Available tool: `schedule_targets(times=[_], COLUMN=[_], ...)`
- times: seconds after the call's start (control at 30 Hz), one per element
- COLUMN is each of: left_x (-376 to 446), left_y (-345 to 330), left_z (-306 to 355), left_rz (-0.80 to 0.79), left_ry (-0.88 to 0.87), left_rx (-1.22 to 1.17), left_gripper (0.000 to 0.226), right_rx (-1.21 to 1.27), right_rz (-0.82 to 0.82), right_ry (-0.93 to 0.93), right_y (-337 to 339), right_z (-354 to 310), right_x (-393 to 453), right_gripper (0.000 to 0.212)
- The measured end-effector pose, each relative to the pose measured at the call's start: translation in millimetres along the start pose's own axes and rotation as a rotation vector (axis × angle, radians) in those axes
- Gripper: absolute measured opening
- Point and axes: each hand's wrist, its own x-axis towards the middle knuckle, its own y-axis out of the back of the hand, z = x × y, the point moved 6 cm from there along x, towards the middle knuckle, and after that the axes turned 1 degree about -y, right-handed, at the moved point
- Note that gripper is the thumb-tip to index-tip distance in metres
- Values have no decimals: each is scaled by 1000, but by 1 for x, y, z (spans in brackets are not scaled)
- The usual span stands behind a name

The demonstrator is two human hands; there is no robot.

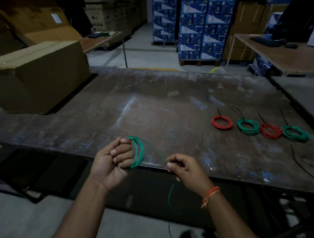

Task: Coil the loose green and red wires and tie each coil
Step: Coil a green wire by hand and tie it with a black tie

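A green wire (139, 152) loops around the left hand (114, 160), fingers curled on the coil, at the near edge of the scuffed dark worktop (153, 107). The right hand (184, 169) pinches its loose strand. Four tied coils (260, 127) (red, green alternating) lie far right; stacked cartons (197, 20) behind.

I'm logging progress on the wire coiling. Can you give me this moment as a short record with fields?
left hand: left hand grips a part-wound green coil
right hand: right hand pinches the loose green wire running from that coil
finished coils: two red coils and two green coils lie in a row, each with a black tie
spare ties: black ties lie on the table
wire tail: hangs below the table edge
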Motion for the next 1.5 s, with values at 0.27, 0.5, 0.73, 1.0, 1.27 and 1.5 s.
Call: schedule_targets(times=[0.27,0.5,0.73,1.0,1.27,1.5], left_x=[2,-7,-2,-1,0,-2], left_y=[18,12,-1,-16,-22,-24], left_z=[17,27,1,-22,-20,-19], left_rz=[40,335,516,390,329,251], left_ry=[-215,-566,-625,-431,-332,-310], left_rx=[37,247,911,1092,1002,653], left_gripper=[45,74,26,24,43,26], right_rx=[-202,-466,-557,-471,-188,93], right_rz=[-33,-136,-26,-23,150,39], right_ry=[33,233,718,710,519,186], right_y=[16,10,-13,1,3,-12], right_z=[1,-22,-115,-151,-129,-90], right_x=[-3,-21,-37,-17,0,14], right_gripper=[16,17,14,13,10,15])
